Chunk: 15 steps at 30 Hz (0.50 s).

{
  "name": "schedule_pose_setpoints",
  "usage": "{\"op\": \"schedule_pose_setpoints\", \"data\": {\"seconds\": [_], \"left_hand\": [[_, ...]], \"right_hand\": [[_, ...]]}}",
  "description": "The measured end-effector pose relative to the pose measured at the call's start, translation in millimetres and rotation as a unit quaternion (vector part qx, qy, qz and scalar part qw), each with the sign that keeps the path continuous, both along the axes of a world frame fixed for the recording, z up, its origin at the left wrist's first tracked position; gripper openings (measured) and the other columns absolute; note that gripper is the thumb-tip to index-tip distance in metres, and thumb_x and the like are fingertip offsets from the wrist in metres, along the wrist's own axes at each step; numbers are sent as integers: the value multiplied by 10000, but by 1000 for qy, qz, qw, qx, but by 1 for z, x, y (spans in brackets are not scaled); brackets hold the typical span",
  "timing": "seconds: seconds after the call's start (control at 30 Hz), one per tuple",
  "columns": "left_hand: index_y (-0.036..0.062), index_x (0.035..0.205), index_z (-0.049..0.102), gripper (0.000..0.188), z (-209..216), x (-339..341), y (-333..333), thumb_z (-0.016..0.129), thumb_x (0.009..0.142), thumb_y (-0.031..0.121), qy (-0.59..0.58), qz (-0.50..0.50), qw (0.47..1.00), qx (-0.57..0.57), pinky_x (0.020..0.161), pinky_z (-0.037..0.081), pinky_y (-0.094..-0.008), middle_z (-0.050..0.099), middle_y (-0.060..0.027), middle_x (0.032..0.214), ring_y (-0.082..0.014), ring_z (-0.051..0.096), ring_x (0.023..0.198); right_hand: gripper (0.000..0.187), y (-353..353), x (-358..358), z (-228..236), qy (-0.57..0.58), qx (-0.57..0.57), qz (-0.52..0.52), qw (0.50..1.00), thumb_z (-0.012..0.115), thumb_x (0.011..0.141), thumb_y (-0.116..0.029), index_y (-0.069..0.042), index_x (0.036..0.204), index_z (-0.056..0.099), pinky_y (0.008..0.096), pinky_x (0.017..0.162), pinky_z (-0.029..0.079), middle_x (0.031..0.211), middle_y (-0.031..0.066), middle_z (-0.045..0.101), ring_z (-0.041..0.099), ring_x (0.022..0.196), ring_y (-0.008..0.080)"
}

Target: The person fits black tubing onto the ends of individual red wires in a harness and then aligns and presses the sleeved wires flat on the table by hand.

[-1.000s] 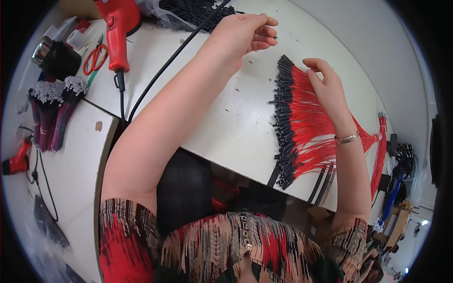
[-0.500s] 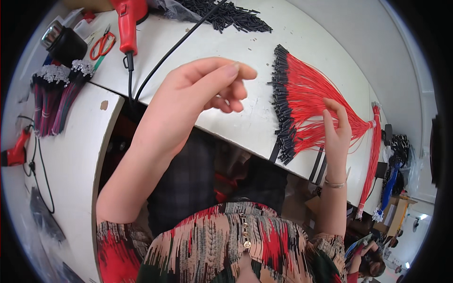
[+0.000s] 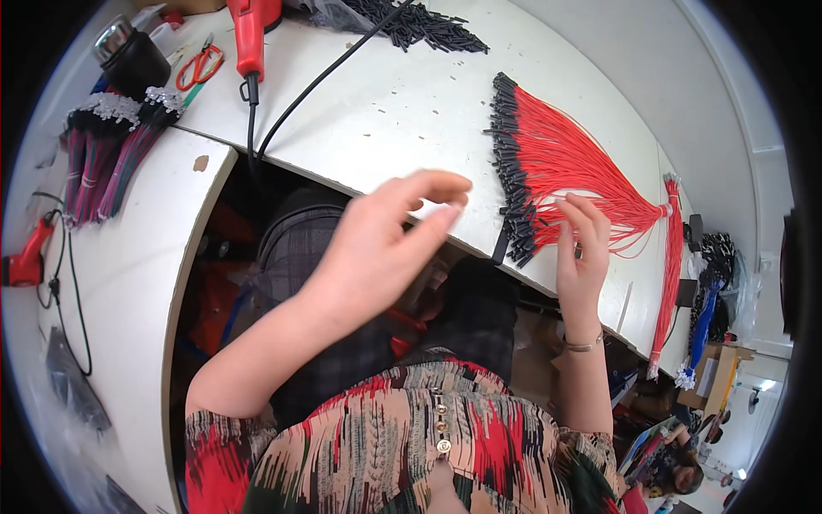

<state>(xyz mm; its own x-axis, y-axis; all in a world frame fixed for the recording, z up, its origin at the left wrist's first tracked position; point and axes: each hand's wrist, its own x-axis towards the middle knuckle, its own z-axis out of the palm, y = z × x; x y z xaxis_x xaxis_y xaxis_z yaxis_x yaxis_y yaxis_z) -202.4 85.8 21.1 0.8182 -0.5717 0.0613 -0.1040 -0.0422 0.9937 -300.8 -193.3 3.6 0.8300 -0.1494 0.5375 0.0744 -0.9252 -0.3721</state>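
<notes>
My left hand [image 3: 381, 244] is over the table's near edge, fingers curved and thumb apart from the index finger; nothing shows between them. My right hand [image 3: 584, 257] hovers at the near side of a fanned bundle of red wires [image 3: 574, 163]. Its fingers and thumb are apart, with no object visible in the grasp; whether it touches a wire is unclear. Short black sleeves [image 3: 505, 146] cap the bundle's left ends. On the right the wires gather at a pale tie [image 3: 665, 210].
A pile of black tube pieces [image 3: 428, 30] lies at the far side. A red heat gun [image 3: 248, 38], its black cable [image 3: 321, 81], orange-handled scissors [image 3: 199, 67] and dark wire bundles [image 3: 116, 167] are left. Another red bundle [image 3: 668, 291] hangs over the right edge.
My left hand has come down toward me and its thumb has parted from the index finger. My right hand has shifted left and slightly nearer. The view has shifted a little.
</notes>
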Motion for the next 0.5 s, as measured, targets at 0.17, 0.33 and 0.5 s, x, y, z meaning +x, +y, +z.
{"op": "schedule_pose_setpoints", "data": {"seconds": [0.17,0.33,0.5], "left_hand": [[42,1459,522,484,-6,-30,-14,650,994,84,-91,-35,994,44,1115,453,-386,641,-133,1342,-273,608,1297],[55,1488,485,525,-3,-34,-30,648,992,103,-127,-16,989,67,1151,399,-410,635,-131,1367,-296,538,1341],[37,1437,507,499,-16,-32,-43,661,967,104,-143,13,988,64,1137,383,-455,624,-174,1321,-360,503,1283]], "right_hand": [[379,7,-3,2,36,-65,48,996,596,903,96,-64,1219,730,414,1045,441,1303,116,639,571,1200,310],[441,8,2,1,39,-73,62,995,616,822,101,-88,1194,757,431,1056,428,1317,105,636,553,1200,315],[420,12,7,-5,46,-82,74,993,629,805,87,-93,1157,770,435,1071,421,1353,102,631,539,1229,324]]}}
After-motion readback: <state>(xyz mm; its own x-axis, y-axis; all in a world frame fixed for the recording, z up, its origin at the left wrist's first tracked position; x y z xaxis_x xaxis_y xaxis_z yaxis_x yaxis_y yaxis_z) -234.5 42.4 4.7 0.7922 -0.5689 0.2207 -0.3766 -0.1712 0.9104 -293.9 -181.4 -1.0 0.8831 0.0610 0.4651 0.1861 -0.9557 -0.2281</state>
